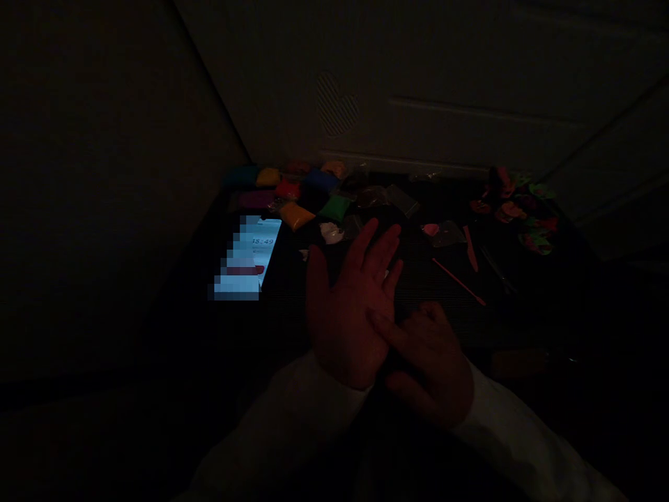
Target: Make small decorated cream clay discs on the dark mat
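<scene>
In very dim light my left hand [351, 314] is raised over the dark table with its palm toward me and its fingers stretched out. Nothing visible lies on the palm. My right hand [431, 362] is at its right side, index finger extended onto the palm, thumb out and the other fingers partly curled; no object shows in it. Just beyond my left fingertips lie a white lump [331, 233] and a clear plastic bag [352, 226]. A pink stick tool [460, 282] and a pink knife-shaped tool [471, 249] rest to the right.
A lit phone [269, 244] lies at the left, partly pixelated. Several coloured packets, including an orange one [297, 216] and a green one [334, 208], line the back. Multicoloured shaped pieces [536, 237] sit at the back right. A pale panel with a heart [337, 104] stands behind.
</scene>
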The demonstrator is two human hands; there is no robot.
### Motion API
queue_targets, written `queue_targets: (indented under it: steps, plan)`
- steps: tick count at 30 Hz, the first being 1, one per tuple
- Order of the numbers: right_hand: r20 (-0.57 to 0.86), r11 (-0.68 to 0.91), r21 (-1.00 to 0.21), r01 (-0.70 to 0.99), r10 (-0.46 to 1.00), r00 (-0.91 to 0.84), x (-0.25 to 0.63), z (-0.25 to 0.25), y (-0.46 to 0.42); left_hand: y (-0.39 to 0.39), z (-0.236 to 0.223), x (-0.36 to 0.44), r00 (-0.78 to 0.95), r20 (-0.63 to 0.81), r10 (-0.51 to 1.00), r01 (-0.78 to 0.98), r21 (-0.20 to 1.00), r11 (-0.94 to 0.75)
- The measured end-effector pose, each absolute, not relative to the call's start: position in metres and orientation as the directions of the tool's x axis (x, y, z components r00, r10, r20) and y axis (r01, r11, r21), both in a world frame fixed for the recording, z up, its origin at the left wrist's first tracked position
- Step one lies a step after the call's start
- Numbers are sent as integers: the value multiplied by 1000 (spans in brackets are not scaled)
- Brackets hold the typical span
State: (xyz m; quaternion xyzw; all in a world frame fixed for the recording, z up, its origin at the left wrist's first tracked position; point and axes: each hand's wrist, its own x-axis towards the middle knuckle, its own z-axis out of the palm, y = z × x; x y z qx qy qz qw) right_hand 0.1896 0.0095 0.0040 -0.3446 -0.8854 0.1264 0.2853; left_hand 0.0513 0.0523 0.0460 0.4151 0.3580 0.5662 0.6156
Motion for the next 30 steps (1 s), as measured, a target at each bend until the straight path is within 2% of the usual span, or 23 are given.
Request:
queue_targets:
  steps: [2,6,10,13,18,22,27,30]
  plan:
    - [398,715,-413,564,699,-595,190,4,10,53,46,50,90,14,996,-370,929,20]
    - [420,756,-418,503,652,-631,191,3,9,55,46,49,33,-57,998,-384,921,65]
    - [392,742,-425,519,668,-633,190,3,11,54,46,52,94,-5,996,-421,906,45]
    - [365,730,-413,545,681,-635,190,3,11,55,46,51,96,-28,995,-424,903,67]
    - [424,775,-388,500,631,-649,188,4,9,56,42,51,73,16,997,-324,946,9]
    - [346,711,-443,546,697,-628,188,5,10,56,42,51,88,16,996,-254,967,7]
    - [388,745,-444,497,660,-643,189,4,8,57,42,50,73,-5,997,-365,930,32]
    - [389,742,-436,510,666,-636,187,5,9,57,40,52,67,34,997,-339,941,-10]
